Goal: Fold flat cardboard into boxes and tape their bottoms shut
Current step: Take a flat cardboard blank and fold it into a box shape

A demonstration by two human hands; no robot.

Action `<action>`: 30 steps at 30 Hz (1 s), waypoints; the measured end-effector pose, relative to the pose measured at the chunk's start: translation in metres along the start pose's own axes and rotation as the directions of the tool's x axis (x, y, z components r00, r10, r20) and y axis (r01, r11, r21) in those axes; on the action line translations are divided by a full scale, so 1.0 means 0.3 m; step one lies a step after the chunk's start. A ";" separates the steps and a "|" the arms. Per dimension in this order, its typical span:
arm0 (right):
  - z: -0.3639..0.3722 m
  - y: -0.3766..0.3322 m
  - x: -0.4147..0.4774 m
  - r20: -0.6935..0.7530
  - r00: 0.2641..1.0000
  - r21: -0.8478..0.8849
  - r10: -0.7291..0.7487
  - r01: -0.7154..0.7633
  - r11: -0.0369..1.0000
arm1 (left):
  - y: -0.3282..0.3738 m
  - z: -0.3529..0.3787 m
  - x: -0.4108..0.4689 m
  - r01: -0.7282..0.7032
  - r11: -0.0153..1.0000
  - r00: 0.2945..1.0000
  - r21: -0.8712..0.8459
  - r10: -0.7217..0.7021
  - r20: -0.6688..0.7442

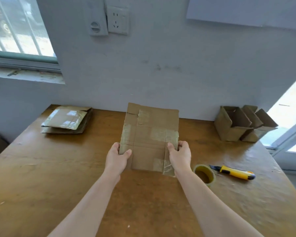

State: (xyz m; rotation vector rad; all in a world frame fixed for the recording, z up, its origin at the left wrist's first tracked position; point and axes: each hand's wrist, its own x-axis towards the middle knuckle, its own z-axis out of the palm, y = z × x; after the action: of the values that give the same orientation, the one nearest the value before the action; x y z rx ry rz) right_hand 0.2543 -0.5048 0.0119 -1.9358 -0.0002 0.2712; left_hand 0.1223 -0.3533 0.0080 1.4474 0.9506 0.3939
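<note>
**Flat blank held, ready to open**

Head view: flattened brown cardboard blank with old tape patches (149, 134), held upright above the wooden table (58, 168). Left hand (117, 157) and right hand (179, 153) pinch its opposite side edges, thumbs in front. Advice: press the edges inward along the creases to square the sleeve.

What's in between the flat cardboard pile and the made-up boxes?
The cardboard sheet, gripped by the left hand and right hand, shows between them in the head view.
</note>
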 end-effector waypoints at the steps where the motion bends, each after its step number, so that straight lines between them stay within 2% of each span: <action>1: -0.026 0.009 0.006 -0.011 1.000 -0.001 -0.002 0.002 1.000 | 0.002 0.023 -0.008 -0.008 1.000 1.000 -0.002 0.008 0.012; 9: -0.196 0.101 0.051 -0.129 0.991 -0.033 0.037 -0.042 0.999 | 0.017 0.194 -0.038 -0.045 0.997 0.986 0.055 0.036 0.163; 16: -0.393 0.185 0.163 -0.108 0.992 -0.044 0.069 -0.074 0.996 | 0.067 0.432 -0.094 -0.161 0.984 0.966 0.074 0.142 0.218; 20: -0.532 0.222 0.279 -0.046 0.998 -0.088 0.048 -0.052 0.995 | 0.105 0.616 -0.133 -0.264 0.952 0.960 0.156 0.245 0.134; 24: -0.708 0.259 0.406 0.086 0.993 -0.249 0.082 -0.058 0.967 | 0.124 0.806 -0.165 -0.300 0.932 0.953 0.205 0.283 0.107; 27: -0.819 0.294 0.477 0.188 0.973 -0.352 0.135 -0.061 0.934 | 0.146 0.933 -0.201 -0.335 0.888 0.942 0.316 0.326 0.082; 30: -0.886 0.316 0.541 0.244 0.956 -0.430 0.161 -0.042 0.902 | 0.172 1.034 -0.251 -0.370 0.797 0.920 0.478 0.384 0.071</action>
State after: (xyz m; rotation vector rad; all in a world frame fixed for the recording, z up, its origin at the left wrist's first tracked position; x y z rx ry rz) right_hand 0.4502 -0.7634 -0.0133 -2.3162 -0.1522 0.6548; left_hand 0.3234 -0.6050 0.0347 2.1160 0.8096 0.4922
